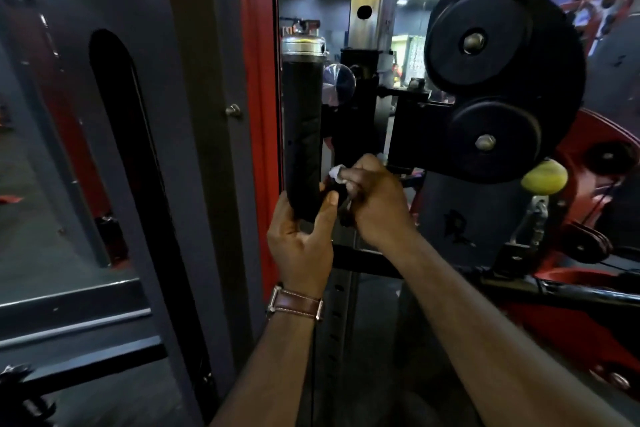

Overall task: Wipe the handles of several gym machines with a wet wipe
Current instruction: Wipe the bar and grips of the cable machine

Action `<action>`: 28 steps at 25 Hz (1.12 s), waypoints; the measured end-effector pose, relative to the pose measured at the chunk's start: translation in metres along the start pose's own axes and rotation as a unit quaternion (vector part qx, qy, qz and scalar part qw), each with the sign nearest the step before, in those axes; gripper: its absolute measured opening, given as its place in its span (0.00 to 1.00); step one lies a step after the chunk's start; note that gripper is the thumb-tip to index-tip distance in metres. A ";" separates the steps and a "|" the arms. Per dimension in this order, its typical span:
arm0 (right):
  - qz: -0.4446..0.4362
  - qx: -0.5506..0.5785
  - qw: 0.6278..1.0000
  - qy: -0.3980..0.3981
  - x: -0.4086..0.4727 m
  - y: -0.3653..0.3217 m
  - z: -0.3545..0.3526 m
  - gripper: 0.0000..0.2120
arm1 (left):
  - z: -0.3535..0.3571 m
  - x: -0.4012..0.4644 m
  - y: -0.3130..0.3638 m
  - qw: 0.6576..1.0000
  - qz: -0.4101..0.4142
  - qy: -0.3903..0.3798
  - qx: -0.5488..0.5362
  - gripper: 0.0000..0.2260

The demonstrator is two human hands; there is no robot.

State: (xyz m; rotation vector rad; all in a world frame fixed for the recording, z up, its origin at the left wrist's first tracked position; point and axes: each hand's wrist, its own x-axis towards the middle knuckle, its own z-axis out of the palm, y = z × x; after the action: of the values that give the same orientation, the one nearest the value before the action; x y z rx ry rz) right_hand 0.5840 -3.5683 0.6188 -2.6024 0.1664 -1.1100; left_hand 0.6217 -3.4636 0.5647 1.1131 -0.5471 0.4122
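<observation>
Handle (302, 135) base hidden by hands, wipe (336, 173) mostly concealed

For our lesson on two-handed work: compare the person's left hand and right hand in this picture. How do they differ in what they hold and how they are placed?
The left hand grips the lower end of the upright black handle; the right hand pinches a white wet wipe. The left hand sits lower, the right higher and beside the handle. The left wrist wears a brown-strapped watch; the right wrist is bare. Both have curled fingers.
</observation>
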 end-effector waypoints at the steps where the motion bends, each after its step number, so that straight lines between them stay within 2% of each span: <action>1: 0.003 0.033 0.999 -0.003 -0.009 -0.004 -0.003 0.09 | -0.002 0.001 0.002 1.000 0.012 -0.007 0.006 0.10; 3: 0.010 0.056 0.998 -0.027 -0.024 -0.014 -0.007 0.07 | -0.005 0.001 0.007 0.999 0.023 -0.025 0.006 0.07; 4: 0.040 0.069 0.997 -0.004 -0.024 -0.021 -0.006 0.07 | -0.005 0.001 0.009 0.999 0.014 -0.029 -0.004 0.07; 7: 0.061 -0.003 0.997 0.046 -0.006 -0.015 0.005 0.10 | -0.005 -0.002 0.011 0.998 -0.011 -0.050 -0.033 0.07; 10: 0.109 0.144 0.979 0.096 -0.019 -0.033 0.005 0.13 | -0.014 0.000 0.011 0.993 -0.034 -0.096 -0.062 0.10; 12: 0.137 0.262 0.952 0.080 -0.045 -0.052 0.001 0.17 | -0.021 0.006 0.013 0.984 -0.059 -0.122 -0.119 0.13; 14: 0.149 0.307 0.933 0.109 -0.055 -0.060 0.011 0.15 | -0.020 0.009 0.017 0.972 -0.098 -0.124 -0.172 0.17; 15: 0.194 0.363 0.900 0.143 -0.047 -0.054 0.017 0.12 | -0.018 0.009 0.018 0.972 -0.106 -0.118 -0.171 0.24; 16: 0.259 0.440 0.845 0.162 -0.036 -0.045 0.020 0.11 | -0.017 0.008 0.016 0.976 -0.105 -0.117 -0.152 0.31; 18: 0.353 0.544 0.738 0.185 -0.023 -0.036 0.025 0.12 | -0.018 0.007 0.009 0.985 -0.082 -0.113 -0.105 0.40; 19: 0.375 0.562 0.712 0.191 -0.026 -0.042 0.025 0.10 | -0.020 0.007 0.006 0.986 -0.071 -0.115 -0.095 0.42; 21: 0.386 0.562 0.709 0.180 -0.044 -0.051 0.027 0.10 | -0.026 0.008 0.005 0.981 -0.080 -0.131 -0.118 0.43; 22: 0.406 0.602 0.666 0.171 -0.050 -0.059 0.023 0.13 | -0.027 0.008 0.007 0.977 -0.084 -0.140 -0.141 0.43; 25: 0.502 0.704 0.485 0.129 -0.027 -0.046 0.029 0.13 | -0.027 0.005 0.013 0.973 -0.098 -0.142 -0.153 0.46; 26: 0.503 0.739 0.433 0.114 -0.015 -0.039 0.032 0.13 | -0.026 0.004 0.013 0.974 -0.097 -0.138 -0.151 0.45; 27: 0.494 0.767 0.395 0.106 -0.008 -0.035 0.036 0.14 | -0.026 0.003 0.014 0.975 -0.097 -0.132 -0.150 0.43; 28: 0.473 0.791 0.379 0.078 -0.008 -0.035 0.040 0.15 | -0.025 0.003 0.015 0.974 -0.103 -0.129 -0.156 0.41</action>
State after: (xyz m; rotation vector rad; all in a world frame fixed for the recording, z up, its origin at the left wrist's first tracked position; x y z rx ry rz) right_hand 0.6072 -3.5240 0.5983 -0.3359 0.3185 -0.3887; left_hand 0.6205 -3.4341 0.5692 0.9112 -0.6899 -0.0034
